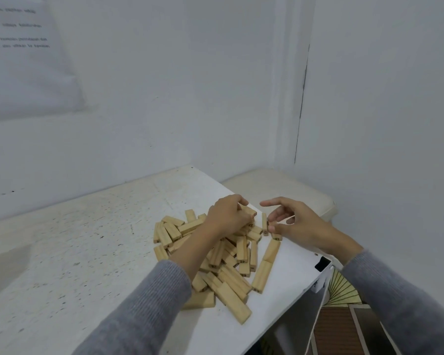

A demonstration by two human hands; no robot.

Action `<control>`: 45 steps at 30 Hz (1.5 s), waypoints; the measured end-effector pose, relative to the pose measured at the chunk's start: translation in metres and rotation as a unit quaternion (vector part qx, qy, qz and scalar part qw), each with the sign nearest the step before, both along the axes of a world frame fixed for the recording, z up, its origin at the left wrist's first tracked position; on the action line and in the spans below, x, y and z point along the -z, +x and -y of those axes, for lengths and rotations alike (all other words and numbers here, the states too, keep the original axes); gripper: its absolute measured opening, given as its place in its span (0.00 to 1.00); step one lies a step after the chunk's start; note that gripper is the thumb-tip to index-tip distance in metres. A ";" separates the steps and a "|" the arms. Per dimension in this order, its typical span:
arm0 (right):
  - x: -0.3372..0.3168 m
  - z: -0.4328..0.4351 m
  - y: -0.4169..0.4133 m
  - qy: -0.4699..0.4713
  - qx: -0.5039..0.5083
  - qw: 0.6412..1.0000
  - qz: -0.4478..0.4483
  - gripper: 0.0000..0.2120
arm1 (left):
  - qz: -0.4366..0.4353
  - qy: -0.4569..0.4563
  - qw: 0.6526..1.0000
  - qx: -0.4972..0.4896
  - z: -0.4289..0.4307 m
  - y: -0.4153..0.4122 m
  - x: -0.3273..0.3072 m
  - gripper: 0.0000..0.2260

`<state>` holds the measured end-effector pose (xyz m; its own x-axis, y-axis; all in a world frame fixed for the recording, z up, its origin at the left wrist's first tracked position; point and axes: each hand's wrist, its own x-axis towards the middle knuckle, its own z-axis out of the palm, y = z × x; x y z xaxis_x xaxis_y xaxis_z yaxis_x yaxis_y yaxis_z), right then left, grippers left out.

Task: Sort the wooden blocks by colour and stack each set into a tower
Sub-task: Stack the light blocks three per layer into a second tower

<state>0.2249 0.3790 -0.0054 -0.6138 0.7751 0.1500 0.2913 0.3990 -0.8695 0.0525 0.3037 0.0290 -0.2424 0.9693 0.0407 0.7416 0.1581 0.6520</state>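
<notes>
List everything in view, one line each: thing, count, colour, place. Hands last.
wooden blocks: dozens, pale wood, heaped on table's right end
table: one, white speckled, against the wall
padded seat: one, cream, past the table's end
printed sheet: one, white, wall upper left
sleeves: two, grey, on the forearms
left hand: curled over blocks at heap's far side
right hand: thumb against a block at heap's right edge; grip unclear

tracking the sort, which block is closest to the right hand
The lone block at the far right edge of the pile, between the right hand's fingers; the others lie heaped, several under the left hand.
</notes>
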 end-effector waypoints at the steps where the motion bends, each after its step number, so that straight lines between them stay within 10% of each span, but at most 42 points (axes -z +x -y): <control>1: 0.000 0.001 -0.001 -0.015 -0.003 1.000 -0.007 0.23 | 0.000 0.002 1.000 -0.003 0.000 0.000 0.001 0.18; 13: -0.008 0.006 -0.002 0.004 0.072 0.996 0.059 0.16 | 0.075 0.072 0.993 -0.051 0.009 -0.012 0.001 0.14; 26: -0.009 -0.007 -0.020 -0.171 0.143 0.971 -0.082 0.14 | 0.183 0.101 0.975 -0.078 0.025 -0.015 -0.004 0.14; 38: -0.011 0.020 -0.029 0.015 0.126 0.985 0.119 0.10 | 0.308 0.114 0.939 -0.102 0.058 -0.021 -0.016 0.10; 45: -0.025 0.040 -0.043 0.043 0.157 0.986 0.037 0.11 | 0.327 0.133 0.929 -0.107 0.103 -0.023 -0.027 0.08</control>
